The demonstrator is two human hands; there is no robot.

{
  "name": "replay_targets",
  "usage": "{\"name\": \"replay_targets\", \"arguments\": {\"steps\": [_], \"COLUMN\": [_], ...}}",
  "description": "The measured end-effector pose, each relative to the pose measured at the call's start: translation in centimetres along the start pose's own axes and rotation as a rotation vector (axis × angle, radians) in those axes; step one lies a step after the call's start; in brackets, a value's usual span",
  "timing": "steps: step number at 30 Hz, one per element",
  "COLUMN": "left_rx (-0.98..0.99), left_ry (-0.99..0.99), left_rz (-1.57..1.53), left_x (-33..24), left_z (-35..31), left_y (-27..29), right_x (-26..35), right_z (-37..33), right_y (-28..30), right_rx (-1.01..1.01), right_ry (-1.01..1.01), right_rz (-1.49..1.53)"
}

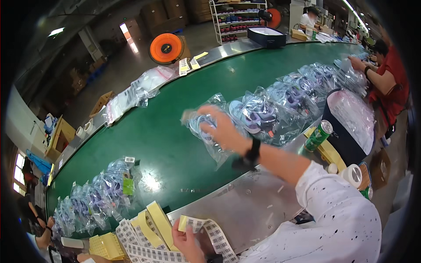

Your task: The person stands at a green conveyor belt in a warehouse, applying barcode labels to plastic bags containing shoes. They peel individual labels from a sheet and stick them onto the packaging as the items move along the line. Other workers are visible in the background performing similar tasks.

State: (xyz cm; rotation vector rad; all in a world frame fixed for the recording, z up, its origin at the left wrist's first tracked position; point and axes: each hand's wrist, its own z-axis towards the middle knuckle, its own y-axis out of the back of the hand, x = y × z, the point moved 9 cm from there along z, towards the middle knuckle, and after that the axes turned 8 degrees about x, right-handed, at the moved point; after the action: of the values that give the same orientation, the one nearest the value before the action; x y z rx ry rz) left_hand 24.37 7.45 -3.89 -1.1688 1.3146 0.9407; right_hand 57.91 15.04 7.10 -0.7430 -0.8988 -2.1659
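Near the lower edge, my left hand (187,243) pinches a strip of barcode labels (215,234) on backing paper, its yellowish end by the thumb. My right hand (221,129), with a dark watch on the wrist, reaches across the green belt (160,131). It is over a clear plastic bag (217,153) with light blue shoes inside, at the left end of a row. Motion smears its fingers, so their grip on the bag is unclear. Right beside it lie more bagged blue and purple shoes (254,114).
Another row of bagged shoes (94,197) lies at the belt's left. Label sheets (147,245) lie on the metal edge. At right stand a green can (319,135) and a dark box of plastic bags (346,127). A co-worker in red (390,79) handles bags. Flat bags (131,96) line the far edge.
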Motion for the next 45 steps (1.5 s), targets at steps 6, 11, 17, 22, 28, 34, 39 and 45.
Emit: {"name": "replay_targets", "arguments": {"steps": [6,11,17,22,28,34,39,45], "left_rx": [-0.046,-0.122,-0.109,-0.109,-0.101,-0.075,-0.087,-0.083], "left_ry": [-0.033,0.012,0.009,-0.003,0.003,-0.008,-0.013,-0.002], "left_rz": [-0.055,-0.126,-0.063,-0.086,-0.045,-0.066,-0.117,-0.122], "left_x": [1.9,2.2,2.7,3.6,4.5,4.5,4.5,4.3], "left_z": [-0.6,0.3,1.0,1.2,1.4,1.7,1.5,1.6], "left_y": [-1.7,-2.7,-2.7,-2.5,-2.4,-2.5,-2.3,-2.5], "right_x": [-14.9,-12.7,-16.0,-18.5,-21.5,-21.0,-19.1,-19.9], "right_z": [0.3,0.1,6.4,10.5,10.3,14.1,16.3,15.2], "right_y": [-2.2,-9.4,-4.5,-9.9,-8.6,-5.0,-8.7,-10.4], "right_rx": [0.245,0.231,-0.190,0.124,0.231,0.186,0.454,0.499], "right_ry": [-0.329,-0.191,-0.263,-0.437,-0.533,-0.463,-0.462,-0.516], "right_rz": [-0.075,0.117,0.131,0.126,0.196,0.222,0.014,-0.110]}}
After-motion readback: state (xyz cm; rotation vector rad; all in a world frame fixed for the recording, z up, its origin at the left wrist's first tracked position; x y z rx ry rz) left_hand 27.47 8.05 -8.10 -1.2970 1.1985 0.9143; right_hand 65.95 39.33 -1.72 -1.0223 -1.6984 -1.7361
